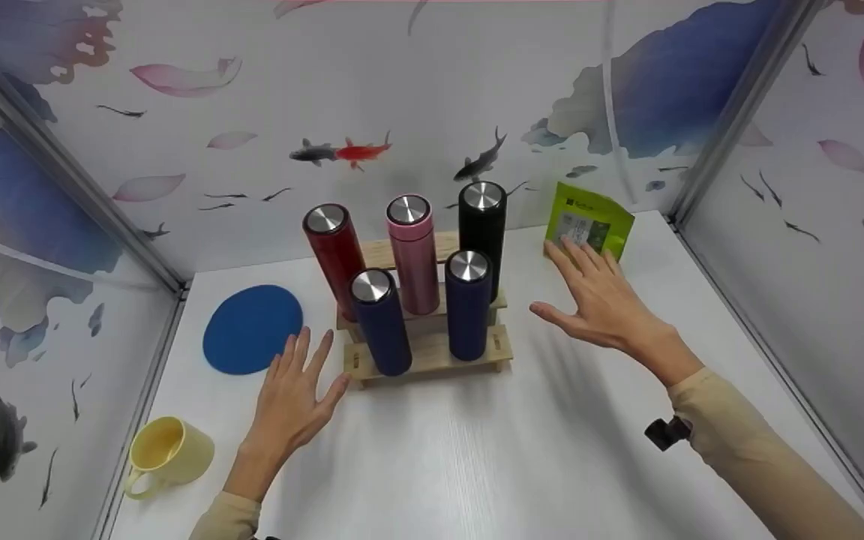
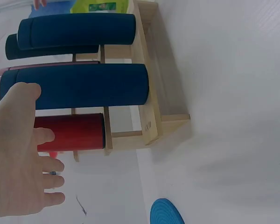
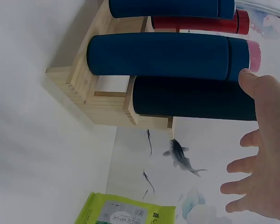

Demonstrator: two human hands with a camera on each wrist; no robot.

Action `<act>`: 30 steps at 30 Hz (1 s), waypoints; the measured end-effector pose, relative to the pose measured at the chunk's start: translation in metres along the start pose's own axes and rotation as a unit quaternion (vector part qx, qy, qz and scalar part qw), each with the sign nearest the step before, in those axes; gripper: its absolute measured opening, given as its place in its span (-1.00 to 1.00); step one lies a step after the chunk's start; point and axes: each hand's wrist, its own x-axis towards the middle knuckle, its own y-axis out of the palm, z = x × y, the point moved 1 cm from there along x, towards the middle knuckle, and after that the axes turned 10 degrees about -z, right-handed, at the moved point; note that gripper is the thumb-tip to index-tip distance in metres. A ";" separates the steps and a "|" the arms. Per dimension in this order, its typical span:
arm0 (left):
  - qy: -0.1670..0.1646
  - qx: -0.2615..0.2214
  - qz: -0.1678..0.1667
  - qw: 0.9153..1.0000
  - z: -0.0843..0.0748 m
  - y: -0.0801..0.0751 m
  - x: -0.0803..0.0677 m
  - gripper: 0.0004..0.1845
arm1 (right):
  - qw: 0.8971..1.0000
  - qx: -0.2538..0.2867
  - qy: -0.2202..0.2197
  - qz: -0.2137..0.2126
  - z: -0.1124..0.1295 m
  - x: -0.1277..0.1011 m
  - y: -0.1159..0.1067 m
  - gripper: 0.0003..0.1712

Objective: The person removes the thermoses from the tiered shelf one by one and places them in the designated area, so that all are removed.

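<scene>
Several steel-topped thermos bottles stand on a stepped wooden rack. On its front step are two blue bottles; behind them stand a red bottle, a pink bottle and a black bottle. My left hand, fingers spread, is left of the rack, its fingertips overlapping the edge of a round blue mat in the head view. To the right, my right hand spreads its fingers, overlapping the lower part of a green pouch. Neither hand holds anything.
A yellow mug stands at the front left of the white table, its handle toward the person. Printed panels with fish and petals wall the table at the back and both sides. The black bottle stands close to the back panel.
</scene>
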 end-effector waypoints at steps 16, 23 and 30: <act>-0.045 -0.039 0.021 0.998 0.005 0.020 0.004 -0.23 | 0.998 0.059 0.000 -0.023 0.003 0.024 -0.009 0.08; -0.077 -0.062 0.031 0.995 0.013 0.034 0.009 -0.24 | 0.989 0.144 0.028 -0.030 0.009 0.034 -0.018 0.06; -0.094 -0.088 0.028 0.991 0.021 0.053 0.011 -0.25 | 0.984 0.171 0.035 -0.044 0.015 0.046 -0.021 0.04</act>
